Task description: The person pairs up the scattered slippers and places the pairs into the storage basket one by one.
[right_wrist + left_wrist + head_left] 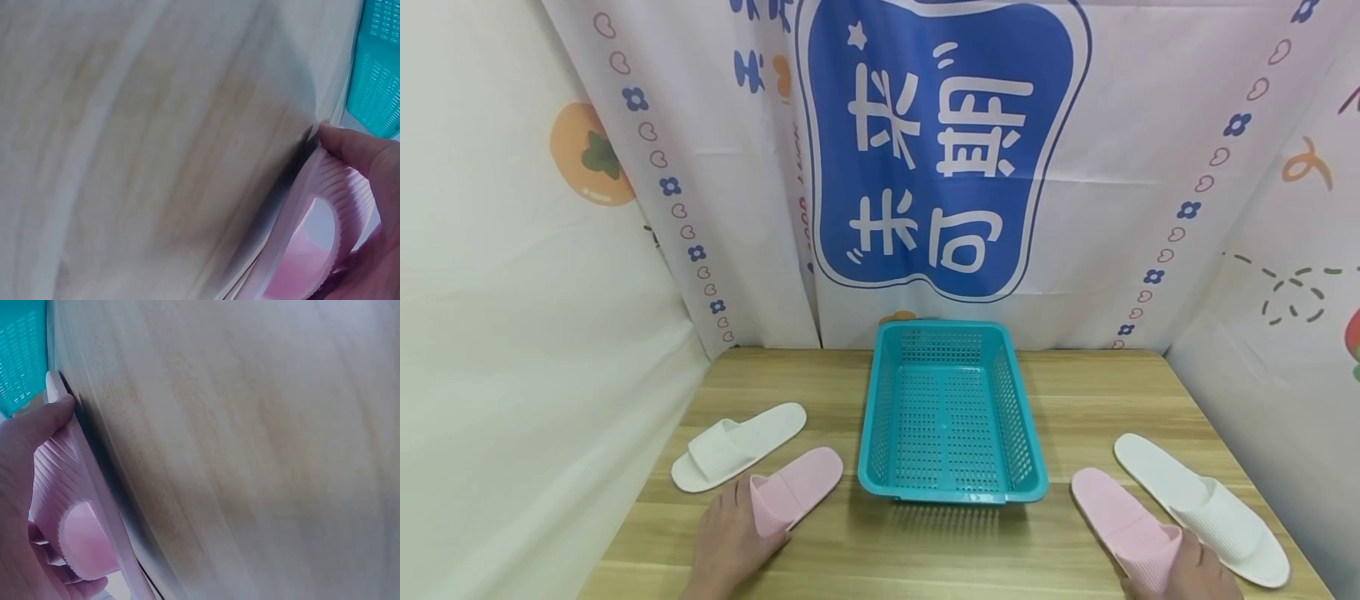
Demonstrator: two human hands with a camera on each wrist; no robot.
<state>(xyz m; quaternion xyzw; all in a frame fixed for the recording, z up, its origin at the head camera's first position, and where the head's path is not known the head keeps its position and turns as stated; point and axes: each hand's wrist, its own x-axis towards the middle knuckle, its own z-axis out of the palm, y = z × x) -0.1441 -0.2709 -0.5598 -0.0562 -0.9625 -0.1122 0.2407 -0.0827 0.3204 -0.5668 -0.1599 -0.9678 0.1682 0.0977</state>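
Pink slippers [811, 485], one in each bare hand, flank a teal basket [943, 425] on a wooden table [970, 567]. At far left, a white slipper [718, 450] lies at the basket's nine o'clock, heel toward two. Just beside it, at eight o'clock, the left hand [730, 533] grips one pink slipper, thumb at the sole's edge, fingers partly hidden beyond the strap. The basket, at centre, holds no slipper. At its four o'clock, the right hand [1195, 575] grips the other pink slipper [1112, 508] in a like hold, heel between ten and eleven. Farthest right lies a second white slipper [1225, 525]; whether the hand brushes it cannot be told. The work looks to be at an early stage: the grasp on both pink slippers appears made, while the white pair remains ungripped.
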